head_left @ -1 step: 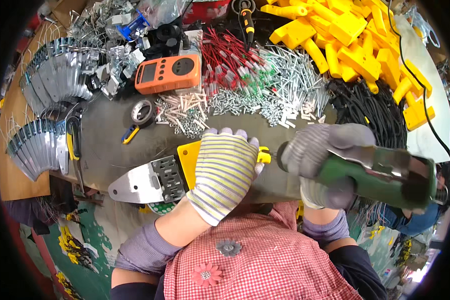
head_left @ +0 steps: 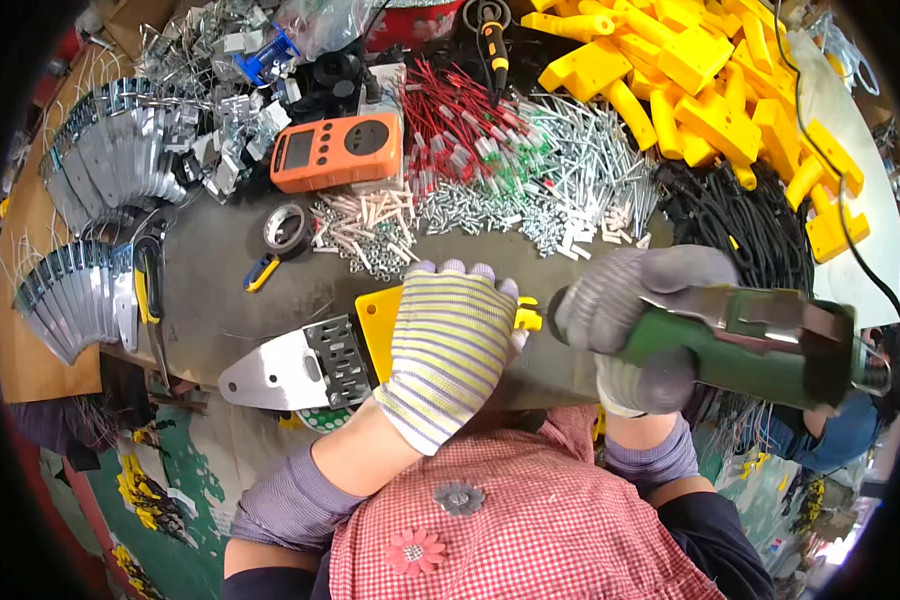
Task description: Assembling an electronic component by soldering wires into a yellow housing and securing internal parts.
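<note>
My left hand, in a striped glove, is closed over a yellow plastic handle and covers most of it. A silver pointed metal plate with a slotted bracket extends from the handle's left end. The handle's yellow tip shows to the right of my fingers. My right hand, also gloved, is wrapped around a green power screwdriver. The screwdriver's front end points left at that tip; whether they touch I cannot tell.
Behind my hands lie an orange multimeter, a tape roll, a small yellow-and-blue cutter and loose screws. Yellow handles and black cables are heaped at right. Metal plates and scissors-like pliers lie at left.
The power screwdriver and my right hand have shifted slightly to the left. My left hand stays on the yellow handle in nearly the same place.
</note>
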Tool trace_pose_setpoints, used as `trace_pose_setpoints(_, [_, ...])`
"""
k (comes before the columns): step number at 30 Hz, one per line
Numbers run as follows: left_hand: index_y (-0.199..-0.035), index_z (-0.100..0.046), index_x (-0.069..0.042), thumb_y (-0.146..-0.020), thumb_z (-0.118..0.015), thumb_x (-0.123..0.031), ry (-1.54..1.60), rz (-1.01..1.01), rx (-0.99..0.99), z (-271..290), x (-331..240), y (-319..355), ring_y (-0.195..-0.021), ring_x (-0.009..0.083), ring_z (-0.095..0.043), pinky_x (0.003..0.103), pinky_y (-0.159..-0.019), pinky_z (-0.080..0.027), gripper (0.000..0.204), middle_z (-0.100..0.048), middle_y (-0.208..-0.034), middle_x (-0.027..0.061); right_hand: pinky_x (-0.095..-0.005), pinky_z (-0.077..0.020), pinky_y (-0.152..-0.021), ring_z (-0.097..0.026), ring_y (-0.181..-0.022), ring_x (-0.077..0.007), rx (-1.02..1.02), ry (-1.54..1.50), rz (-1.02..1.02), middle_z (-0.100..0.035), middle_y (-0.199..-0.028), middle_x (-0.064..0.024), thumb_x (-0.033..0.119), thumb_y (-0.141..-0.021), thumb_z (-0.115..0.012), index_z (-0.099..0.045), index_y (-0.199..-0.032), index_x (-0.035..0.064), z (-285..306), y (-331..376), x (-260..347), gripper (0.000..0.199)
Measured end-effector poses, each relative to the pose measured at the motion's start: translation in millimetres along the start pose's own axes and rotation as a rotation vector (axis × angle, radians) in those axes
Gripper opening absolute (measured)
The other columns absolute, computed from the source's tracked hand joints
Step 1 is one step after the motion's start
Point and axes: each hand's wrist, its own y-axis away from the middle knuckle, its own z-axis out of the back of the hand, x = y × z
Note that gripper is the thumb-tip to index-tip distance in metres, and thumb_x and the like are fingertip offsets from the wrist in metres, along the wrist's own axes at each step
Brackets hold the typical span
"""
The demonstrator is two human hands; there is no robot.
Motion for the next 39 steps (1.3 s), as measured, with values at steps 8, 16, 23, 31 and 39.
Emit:
trace_pose_setpoints(8, [-0.111,-0.068,-0.009,-0.077,-0.073,-0.040,0.027,-0.033,0.016,-9,5,2,-0.104,0.0323,-0.058,0.052,-0.093,-0.042,0.046,-0.063,-0.107,0.0121,-0.0362,-0.0487,-0.047,-0.056,-0.050,-0.0211,-0.060,0.001,-0.027,-0.054,-0.061,-0.0050,0.052,-0.082,-0.081,-0.049,-0.120,0.0014,-14,-3,3,0.071])
trace_pose_setpoints(16, [-0.115,-0.066,-0.008,-0.078,-0.071,-0.039,-0.038,-0.047,-0.021,-15,5,3,-0.105,0.0334,-0.059,0.052,-0.095,-0.042,0.048,-0.064,-0.110,0.0139,-0.0367,-0.0496,-0.047,-0.058,-0.052,-0.0229,0.080,-0.105,-0.188,-0.059,-0.062,-0.0088,0.049,-0.080,-0.084,-0.056,-0.102,0.0042,-3,-20,-5,0.057])
trace_pose_setpoints(23, [-0.119,-0.065,-0.010,-0.079,-0.069,-0.040,-0.017,-0.020,0.013,-17,5,9,-0.106,0.0336,-0.058,0.054,-0.099,-0.041,0.051,-0.062,-0.111,0.0137,-0.0359,-0.0509,-0.049,-0.060,-0.056,-0.0238,-0.020,0.041,-0.031,-0.059,-0.066,-0.0095,0.050,-0.082,-0.081,-0.054,-0.116,0.0012,-6,1,-14,0.066])
trace_pose_setpoints(31, [-0.121,-0.065,0.002,-0.076,-0.086,-0.024,0.442,0.416,0.141,72,82,37,-0.101,0.0270,-0.067,0.040,-0.091,-0.051,0.056,-0.069,-0.104,0.0123,-0.0259,-0.0485,-0.064,-0.060,-0.073,-0.0138,0.151,-0.139,-0.151,-0.064,-0.085,-0.0083,0.051,-0.078,-0.083,-0.046,-0.140,-0.0069,1,-20,-12,0.093])
trace_pose_setpoints(39, [-0.121,-0.067,0.004,-0.082,-0.081,-0.025,0.726,0.440,0.377,82,92,35,-0.097,0.0229,-0.070,0.033,-0.089,-0.053,0.050,-0.074,-0.105,0.0160,-0.0325,-0.0536,-0.054,-0.065,-0.061,-0.0220,0.343,-0.230,-0.030,-0.066,-0.078,-0.0137,0.053,-0.079,-0.082,-0.056,-0.112,-0.0068,-9,-14,5,0.073])
